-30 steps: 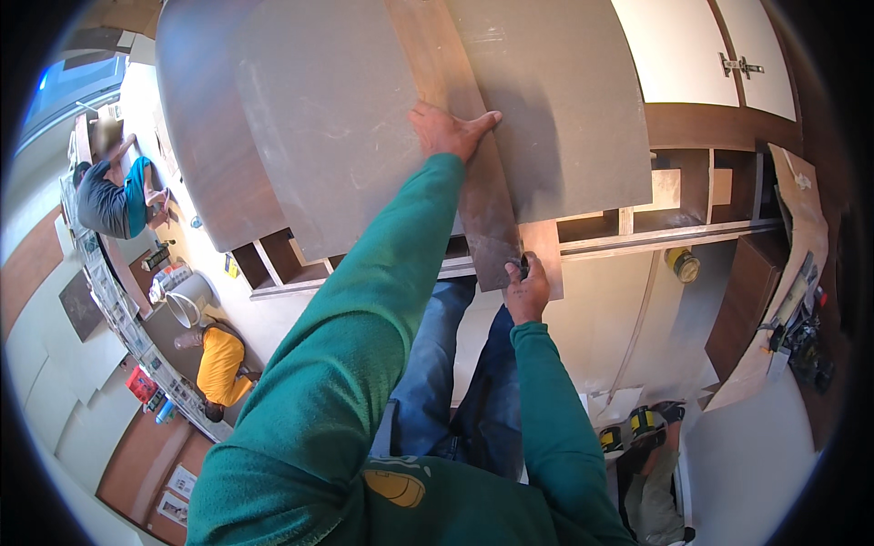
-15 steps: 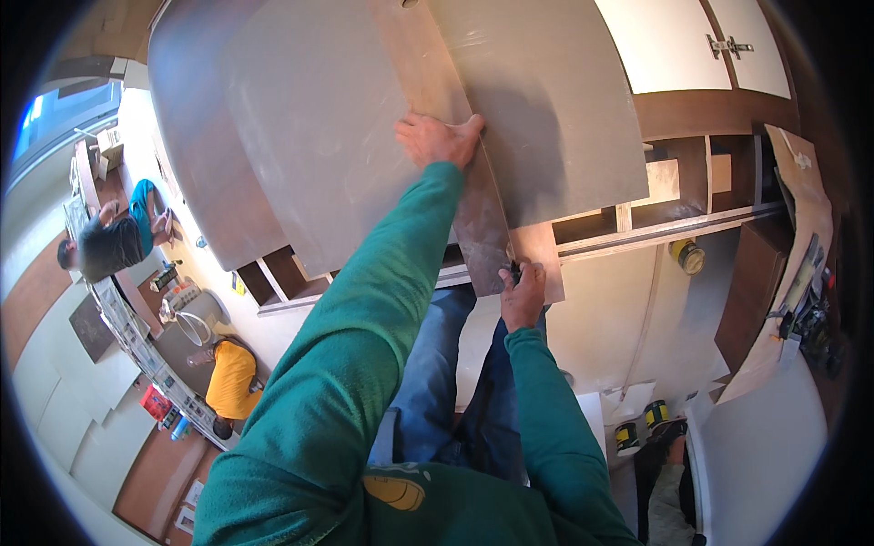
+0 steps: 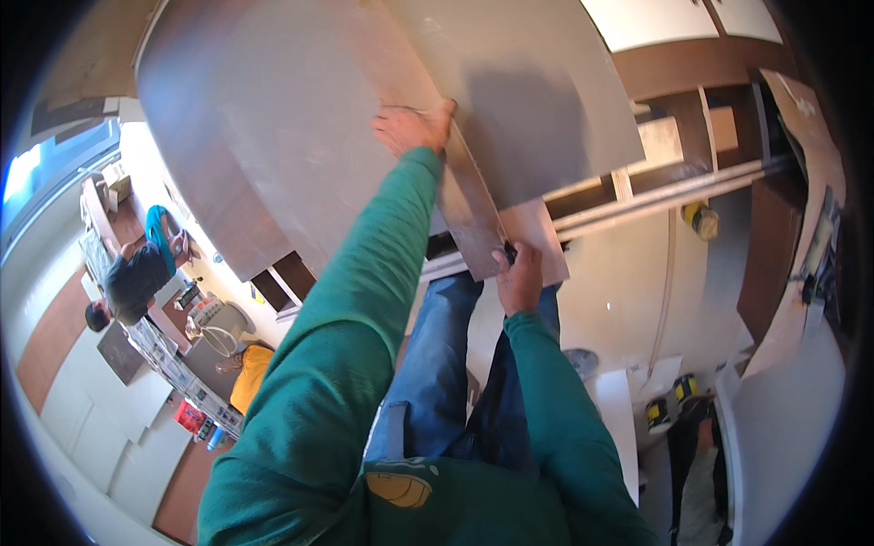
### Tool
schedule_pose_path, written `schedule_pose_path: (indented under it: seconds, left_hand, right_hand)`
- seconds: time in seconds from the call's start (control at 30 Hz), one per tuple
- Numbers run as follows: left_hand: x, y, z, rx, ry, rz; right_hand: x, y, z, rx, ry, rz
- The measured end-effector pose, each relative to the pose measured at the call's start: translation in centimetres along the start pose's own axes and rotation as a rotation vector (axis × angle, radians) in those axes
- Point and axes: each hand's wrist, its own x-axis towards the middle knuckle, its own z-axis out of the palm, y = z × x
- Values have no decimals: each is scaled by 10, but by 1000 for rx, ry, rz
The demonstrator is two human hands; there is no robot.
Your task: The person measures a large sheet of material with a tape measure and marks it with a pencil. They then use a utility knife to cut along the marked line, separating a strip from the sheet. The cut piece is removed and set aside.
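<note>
My left hand [image 3: 414, 127] lies spread across a long brown board strip [image 3: 469, 200], pressing it down, with the thumb over its right edge. The strip rests slantwise on large grey-brown panels [image 3: 309, 136]. At its near end my right hand [image 3: 520, 278] is closed around a small dark tool [image 3: 509, 253], mostly hidden by the fingers. The tool sits against the strip's right edge, and its exact kind cannot be made out. Beneath and right of the strip shows a lighter brown piece [image 3: 537, 241].
An open wooden frame with compartments [image 3: 678, 150] runs under the panels. Tins [image 3: 699, 221] stand at right, near a leaning brown board [image 3: 801, 136]. At left, a person in dark clothing [image 3: 132, 282] bends over, and another in yellow [image 3: 250, 378] is partly hidden by my arm.
The whole view has shifted and turned slightly. My right hand with the dark tool stays by the strip's near end, and my left hand still presses the strip. The person in yellow is more hidden.
</note>
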Motion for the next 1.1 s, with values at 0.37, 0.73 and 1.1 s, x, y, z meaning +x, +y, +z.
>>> schedule_pose_path:
  seconds: [0.37, 0.73, 1.1]
  left_hand:
    - [7, 1, -3, 27, -139, -14]
    - [7, -22, -6, -223, -136, 17]
    - [-149, -117, 4, -589, -224, -2]
  right_hand:
    - [-20, -20, -12, 39, -17, 13]
    - [-19, -9, -9, -280, -114, -71]
    - [-18, -9, -8, -254, -75, -151]
